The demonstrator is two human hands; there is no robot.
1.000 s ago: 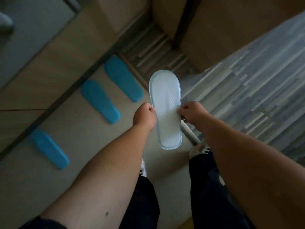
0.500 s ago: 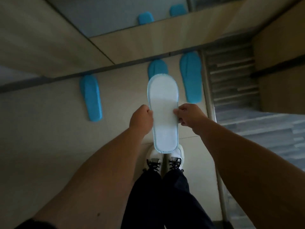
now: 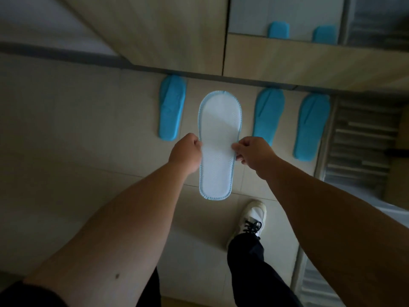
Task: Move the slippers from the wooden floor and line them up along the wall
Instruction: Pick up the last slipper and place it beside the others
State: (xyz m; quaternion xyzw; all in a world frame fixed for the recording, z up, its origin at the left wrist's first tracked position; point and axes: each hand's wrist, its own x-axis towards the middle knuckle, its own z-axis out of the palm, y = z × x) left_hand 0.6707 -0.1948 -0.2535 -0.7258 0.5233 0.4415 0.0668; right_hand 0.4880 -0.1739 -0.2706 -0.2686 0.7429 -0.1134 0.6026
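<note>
I hold a flat slipper (image 3: 218, 138) in the air, its white sole with blue stitched rim facing up at me, toe pointing toward the wall. My left hand (image 3: 186, 152) pinches its left edge and my right hand (image 3: 252, 152) pinches its right edge. Below, three blue slippers lie on the beige tile with toes against the wall base: one on the left (image 3: 171, 107), one right of centre (image 3: 267, 115) and one further right (image 3: 311, 126). The held slipper hangs over the gap between the left one and the centre one.
A light wooden wall panel (image 3: 265, 60) with a dark skirting runs across ahead; a mirror strip (image 3: 305, 16) above it reflects two slippers. Grey striped wooden floor (image 3: 363, 138) begins at the right past a metal threshold. My white shoe (image 3: 251, 218) stands on the tile below.
The view has swung to face the wall squarely and moved closer. The held slipper now hangs between the left and centre floor slippers. Both hands keep their hold.
</note>
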